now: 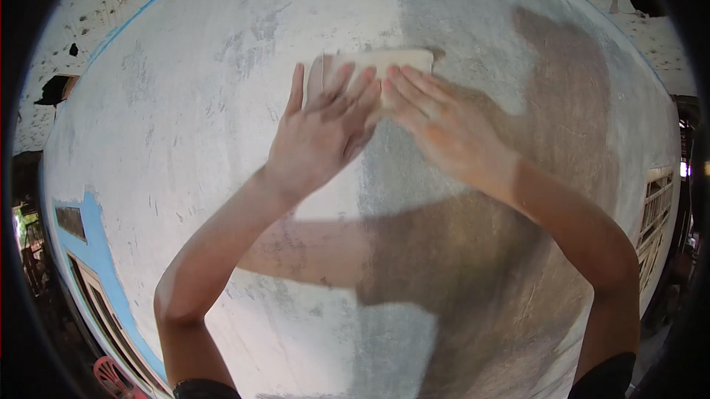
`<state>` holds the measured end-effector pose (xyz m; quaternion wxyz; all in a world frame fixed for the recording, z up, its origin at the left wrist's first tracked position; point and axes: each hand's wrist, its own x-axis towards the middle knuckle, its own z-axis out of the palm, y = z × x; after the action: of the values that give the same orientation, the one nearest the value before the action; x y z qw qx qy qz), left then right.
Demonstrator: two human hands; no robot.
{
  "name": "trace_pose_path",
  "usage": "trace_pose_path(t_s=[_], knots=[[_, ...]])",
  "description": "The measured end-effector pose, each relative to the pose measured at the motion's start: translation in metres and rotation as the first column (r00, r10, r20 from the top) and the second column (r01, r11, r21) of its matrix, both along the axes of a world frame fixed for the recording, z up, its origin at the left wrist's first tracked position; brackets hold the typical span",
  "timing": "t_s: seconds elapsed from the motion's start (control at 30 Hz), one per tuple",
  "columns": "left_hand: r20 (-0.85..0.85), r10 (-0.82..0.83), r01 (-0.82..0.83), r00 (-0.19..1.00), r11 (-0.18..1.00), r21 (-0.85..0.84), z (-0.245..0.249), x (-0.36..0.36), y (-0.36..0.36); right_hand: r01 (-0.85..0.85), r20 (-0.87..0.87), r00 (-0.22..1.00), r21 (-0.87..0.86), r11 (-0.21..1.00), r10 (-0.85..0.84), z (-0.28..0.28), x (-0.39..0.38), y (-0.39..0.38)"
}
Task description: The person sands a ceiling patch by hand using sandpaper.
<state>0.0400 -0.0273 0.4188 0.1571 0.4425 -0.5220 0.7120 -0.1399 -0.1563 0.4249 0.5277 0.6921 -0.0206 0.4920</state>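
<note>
Both hands are raised against a whitish wall [200,140] over a pale, flat rectangular sheet [405,58]. My left hand [319,133] lies flat with its fingers apart and pointing up, fingertips over the sheet's left part. The thumb side faces the right hand. My right hand [452,127] slants in from the right, its straight fingers laid flat on the sheet's right part and its fingertips close to the left hand's. A strip of the sheet shows above the fingers; its lower part is hidden behind both hands. Some motion blur softens the left hand.
The wall's left side is white with grey scuffs; a grey patch [458,7] covers the right. Arm shadows fall across it. A blue-painted strip [103,244] with a window frame stands at left, a red chair [111,375] below it. Slatted openings [657,210] are at right.
</note>
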Motion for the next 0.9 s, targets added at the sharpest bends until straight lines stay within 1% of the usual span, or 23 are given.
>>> trace_pose_path(t_s=[0.03,0.1,0.13,0.23,0.27,0.33,0.37,0.4,0.43,0.5,0.53,0.63,0.67,0.73,0.8,0.83,0.9], knots=[[0.004,0.008,-0.008,1.000,1.000,-0.014,0.003,0.000,0.000,-0.026,-0.051,0.998,0.051,0.998,0.029,-0.008,-0.003,0.001],[0.002,0.029,-0.029,1.000,0.999,-0.037,0.014,0.000,-0.001,-0.032,-0.011,0.999,-0.008,0.999,0.032,0.013,0.005,-0.007],[0.008,0.027,-0.027,1.000,0.997,-0.072,0.029,-0.001,-0.002,-0.036,0.006,0.999,-0.036,0.999,0.036,0.026,0.009,-0.007],[-0.091,0.063,-0.075,0.994,0.989,-0.128,0.053,-0.008,-0.001,-0.067,0.050,0.997,0.119,0.991,0.062,0.051,0.012,0.007],[-0.080,0.025,-0.036,0.996,0.990,-0.139,0.048,-0.006,-0.004,-0.032,0.050,0.998,0.039,0.999,0.030,0.046,0.012,0.004],[-0.042,0.056,-0.059,0.998,0.996,-0.062,0.019,-0.004,-0.002,0.039,0.065,0.997,-0.123,0.992,-0.031,0.022,0.009,-0.003],[-0.017,0.070,-0.071,0.997,0.997,-0.028,0.002,-0.004,0.001,0.008,0.028,1.000,-0.063,0.998,-0.007,0.006,0.004,-0.002],[-0.053,-0.040,0.041,0.998,0.999,0.024,-0.015,-0.004,0.001,-0.020,-0.005,1.000,0.001,1.000,0.020,-0.014,-0.002,0.001],[-0.031,-0.018,0.018,0.999,1.000,0.013,-0.013,-0.004,0.001,-0.045,-0.042,0.998,0.067,0.997,0.048,-0.024,-0.005,0.002],[0.010,0.030,-0.030,0.999,0.999,-0.012,0.001,-0.004,0.001,-0.074,0.020,0.997,-0.003,0.997,0.074,-0.004,0.004,-0.001],[0.014,-0.013,0.014,1.000,0.997,-0.071,0.017,-0.006,-0.001,-0.086,0.050,0.995,-0.039,0.996,0.088,0.011,0.009,-0.002],[-0.013,0.034,-0.036,0.999,0.983,-0.179,0.050,-0.009,-0.006,-0.057,0.079,0.995,0.063,0.996,0.052,0.050,0.012,0.004],[-0.013,0.013,-0.015,1.000,0.983,-0.183,0.048,-0.008,-0.008,-0.027,0.093,0.995,0.003,1.000,0.027,0.045,0.012,0.002],[-0.030,0.013,-0.016,0.999,0.994,-0.109,0.019,-0.009,-0.007,0.034,0.127,0.992,-0.115,0.993,-0.019,0.018,0.012,0.000],[-0.046,0.003,-0.004,0.999,1.000,-0.021,-0.018,-0.011,-0.001,-0.044,0.038,0.998,0.023,0.999,0.043,-0.023,0.000,0.006],[-0.028,0.015,-0.016,0.999,1.000,-0.019,-0.017,-0.010,-0.002,-0.079,-0.005,0.997,0.095,0.992,0.080,-0.034,-0.004,0.007],[-0.003,0.043,-0.043,0.999,0.999,-0.013,-0.014,-0.007,-0.003,0.050,0.021,0.999,-0.051,0.997,-0.049,-0.019,-0.001,0.001]])
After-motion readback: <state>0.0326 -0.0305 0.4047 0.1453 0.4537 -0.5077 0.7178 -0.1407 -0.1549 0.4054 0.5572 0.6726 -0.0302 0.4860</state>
